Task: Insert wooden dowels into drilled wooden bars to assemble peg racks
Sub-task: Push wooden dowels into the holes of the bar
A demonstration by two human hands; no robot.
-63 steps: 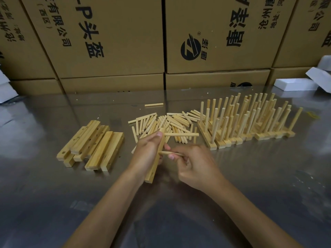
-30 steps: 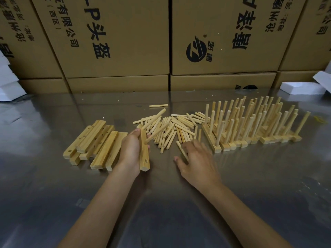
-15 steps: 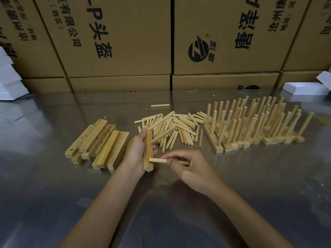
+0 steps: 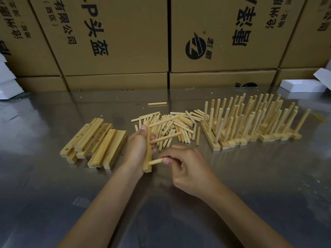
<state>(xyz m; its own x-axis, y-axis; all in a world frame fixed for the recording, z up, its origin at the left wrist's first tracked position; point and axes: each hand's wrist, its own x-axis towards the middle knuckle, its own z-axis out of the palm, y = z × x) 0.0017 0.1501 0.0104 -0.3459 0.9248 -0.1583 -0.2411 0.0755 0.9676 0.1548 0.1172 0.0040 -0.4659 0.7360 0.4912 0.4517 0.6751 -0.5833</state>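
Second dowel (image 4: 156, 161) now pushed deeper into the bar (image 4: 148, 151) by pinching right hand (image 4: 186, 169), bar gripped upright by left hand (image 4: 137, 149), another dowel (image 4: 165, 138) already seated above.

The dowel (image 4: 155, 161) end disappears behind the right fingers (image 4: 166, 160). The left fingers (image 4: 152, 136) cover the bar (image 4: 148, 154) holes nearby.

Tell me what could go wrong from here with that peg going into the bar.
1. The right hand pinches the peg near its outer end; pushed off-axis, it could jam or tilt in the bar.
2. The left hand holds the bar on edge on the table; a hard push may slide it into the stack of bars.
3. An earlier peg sticks out over the loose pegs and could snag them.
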